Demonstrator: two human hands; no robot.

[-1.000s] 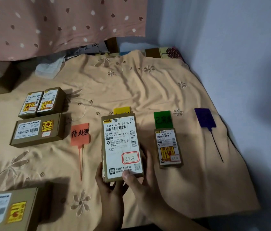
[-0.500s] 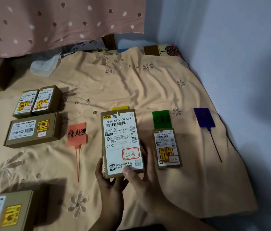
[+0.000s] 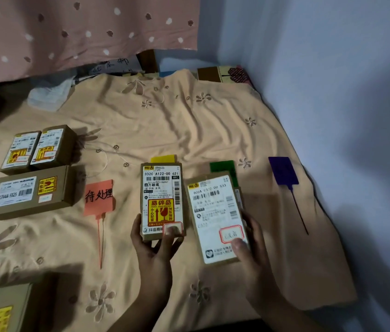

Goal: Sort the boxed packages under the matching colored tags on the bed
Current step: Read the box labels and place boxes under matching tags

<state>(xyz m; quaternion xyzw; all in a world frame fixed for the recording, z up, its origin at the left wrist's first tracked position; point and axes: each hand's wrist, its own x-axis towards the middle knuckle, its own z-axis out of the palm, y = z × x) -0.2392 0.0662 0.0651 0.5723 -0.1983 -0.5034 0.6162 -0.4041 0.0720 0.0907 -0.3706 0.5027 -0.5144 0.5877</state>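
Between the two wrists, the left hand (image 3: 155, 245) grips a fragile-stickered box (image 3: 161, 200) by its near end, thumb curled on the label; beyond its fingertips peeks the yellow tag (image 3: 164, 158). Just beside, the right hand (image 3: 251, 245) pinches a larger box (image 3: 215, 216) overlapping the green tag (image 3: 222, 167).

Two boxes (image 3: 161, 202) (image 3: 216, 219) side by side on the bed (image 3: 189, 130)

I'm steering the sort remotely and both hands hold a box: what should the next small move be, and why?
Probably lower the right hand and set its white-labelled box down under the green tag. That box already hovers over the spot below the green tag, while the left hand holds the fragile-sticker box under the yellow tag.
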